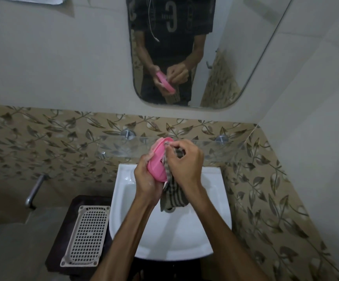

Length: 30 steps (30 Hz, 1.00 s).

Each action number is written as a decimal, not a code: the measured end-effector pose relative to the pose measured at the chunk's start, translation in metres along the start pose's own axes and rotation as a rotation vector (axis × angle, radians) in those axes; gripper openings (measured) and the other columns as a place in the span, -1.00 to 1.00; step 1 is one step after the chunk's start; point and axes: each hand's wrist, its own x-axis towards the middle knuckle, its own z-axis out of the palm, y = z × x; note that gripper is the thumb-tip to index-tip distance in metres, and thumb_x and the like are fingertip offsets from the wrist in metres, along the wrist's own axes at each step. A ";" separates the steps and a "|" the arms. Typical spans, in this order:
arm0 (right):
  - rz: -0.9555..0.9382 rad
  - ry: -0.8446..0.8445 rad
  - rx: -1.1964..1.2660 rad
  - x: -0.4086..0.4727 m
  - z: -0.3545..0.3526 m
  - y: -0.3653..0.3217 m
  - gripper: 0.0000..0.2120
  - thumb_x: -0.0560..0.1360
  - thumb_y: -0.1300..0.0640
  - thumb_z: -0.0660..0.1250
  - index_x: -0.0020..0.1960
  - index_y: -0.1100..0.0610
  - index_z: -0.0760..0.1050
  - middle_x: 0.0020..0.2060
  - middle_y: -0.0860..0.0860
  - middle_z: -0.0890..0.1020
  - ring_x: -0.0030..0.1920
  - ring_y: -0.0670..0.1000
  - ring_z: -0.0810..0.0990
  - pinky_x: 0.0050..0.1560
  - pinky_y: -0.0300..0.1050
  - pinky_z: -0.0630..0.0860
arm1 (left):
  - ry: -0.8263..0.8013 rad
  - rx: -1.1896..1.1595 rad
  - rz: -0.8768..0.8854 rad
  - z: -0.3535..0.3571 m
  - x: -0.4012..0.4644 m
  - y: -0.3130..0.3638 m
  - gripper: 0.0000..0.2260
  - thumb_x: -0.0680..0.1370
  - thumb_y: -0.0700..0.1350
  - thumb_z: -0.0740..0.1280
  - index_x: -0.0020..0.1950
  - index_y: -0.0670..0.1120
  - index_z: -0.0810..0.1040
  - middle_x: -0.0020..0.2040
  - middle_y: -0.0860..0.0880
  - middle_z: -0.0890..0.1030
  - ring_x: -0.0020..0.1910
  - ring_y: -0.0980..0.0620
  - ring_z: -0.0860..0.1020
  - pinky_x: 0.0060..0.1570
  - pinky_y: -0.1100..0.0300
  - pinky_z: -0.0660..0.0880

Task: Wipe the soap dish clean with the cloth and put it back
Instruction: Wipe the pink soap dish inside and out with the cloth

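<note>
Pink dish mid-wipe over the basin

Pink plastic soap dish [158,163] is off its resting spot and held up above the white sink [124,199], tilted on edge. Left hand [145,179] grips it from the lower left, fingers wrapped round the rim. Right hand [187,161] pinches the striped cloth [171,193] against the dish's right edge and inner face; the loose end of the cloth hangs into the basin. Both hands closed on something, neither free.

Step, by my read: wiping, not yet the put-back. Can't tell how clean the inside is, since hand and cloth cover most of it. Next move likely needs the dish turned in the left hand so the cloth reaches the remaining faces, then the return.

Surroundings, left to right: metal tap [34,191] on the wall, white perforated tray [87,232] on a dark stand just beside the sink, glass shelf [112,145] behind the hands, mirror [215,67] above. The shelf is the probable home, a guess only. Dangling cloth could snag or drag on the shelf edge; the shelf sits close behind the dish.
</note>
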 end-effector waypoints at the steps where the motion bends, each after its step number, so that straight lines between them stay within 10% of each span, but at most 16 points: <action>1: -0.024 -0.043 -0.011 -0.008 0.001 -0.005 -0.95 0.50 0.25 0.50 -0.10 0.12 0.69 -0.20 -0.10 0.66 -0.22 -0.32 0.54 -0.16 -0.43 0.52 | 0.005 0.003 0.007 -0.001 -0.002 0.000 -0.65 0.66 -0.14 0.10 0.04 -0.24 0.66 -0.20 -0.12 0.70 -0.22 -0.03 0.69 -0.24 0.19 0.63; 4: -0.111 -0.116 0.005 -0.022 0.006 -0.008 -0.96 0.49 0.24 0.51 -0.09 0.13 0.71 -0.21 -0.07 0.70 -0.24 -0.23 0.58 -0.14 -0.45 0.52 | -0.023 0.004 -0.006 -0.008 0.005 -0.002 -0.57 0.65 -0.14 0.09 -0.20 -0.16 0.71 -0.30 -0.09 0.68 -0.32 0.00 0.67 -0.31 0.24 0.60; 8: 0.032 -0.008 0.027 0.001 0.007 0.003 -0.97 0.51 0.23 0.49 -0.07 0.12 0.70 -0.18 -0.08 0.69 -0.21 -0.26 0.58 -0.14 -0.31 0.59 | -0.023 0.023 0.019 -0.007 0.003 -0.004 -0.66 0.60 -0.17 0.14 0.26 -0.27 0.56 -0.06 -0.17 0.71 -0.11 -0.04 0.69 -0.16 0.18 0.62; 12: -0.085 -0.154 0.030 -0.024 0.008 -0.008 -0.96 0.50 0.24 0.48 -0.08 0.12 0.70 -0.19 -0.05 0.69 -0.20 -0.22 0.60 -0.13 -0.41 0.54 | -0.039 0.042 0.030 -0.011 0.004 -0.001 -0.58 0.65 -0.20 0.06 -0.19 -0.18 0.68 -0.35 -0.08 0.65 -0.36 0.04 0.64 -0.34 0.28 0.57; 16: 0.074 0.009 0.051 0.010 0.012 0.003 -0.93 0.53 0.23 0.48 0.00 0.12 0.71 -0.11 -0.05 0.70 -0.15 -0.30 0.59 -0.10 -0.38 0.56 | -0.035 0.061 0.003 -0.008 0.002 -0.007 -0.55 0.57 -0.14 0.18 0.45 -0.23 0.47 0.15 -0.21 0.66 0.07 -0.12 0.64 0.02 0.09 0.61; 20: 0.106 -0.041 0.163 -0.012 0.011 -0.008 -0.87 0.57 0.18 0.45 0.10 0.10 0.71 -0.06 -0.05 0.70 -0.10 -0.18 0.66 -0.10 -0.35 0.61 | -0.160 0.144 0.080 -0.010 0.009 0.001 -0.45 0.50 -0.16 0.20 0.52 -0.11 0.40 0.23 -0.22 0.63 0.07 -0.11 0.66 -0.04 0.11 0.63; 24: 0.537 0.000 0.506 0.005 0.002 -0.009 -0.91 0.58 0.15 0.45 -0.01 0.13 0.73 -0.16 0.00 0.76 -0.17 -0.10 0.74 -0.22 -0.30 0.59 | -0.193 0.363 0.099 -0.007 0.007 -0.007 -0.32 0.40 -0.21 0.22 0.54 0.05 0.34 0.40 -0.12 0.51 0.27 -0.15 0.58 0.05 0.09 0.61; 30: 0.308 0.061 0.306 -0.003 0.003 -0.016 -0.80 0.45 0.03 0.59 0.03 0.06 0.72 -0.14 -0.16 0.73 -0.11 -0.22 0.69 -0.12 -0.38 0.58 | -0.234 0.734 0.170 -0.006 0.005 -0.008 -0.42 0.47 -0.06 0.20 0.47 0.30 0.24 0.14 -0.02 0.59 -0.17 0.24 0.57 -0.29 0.33 0.47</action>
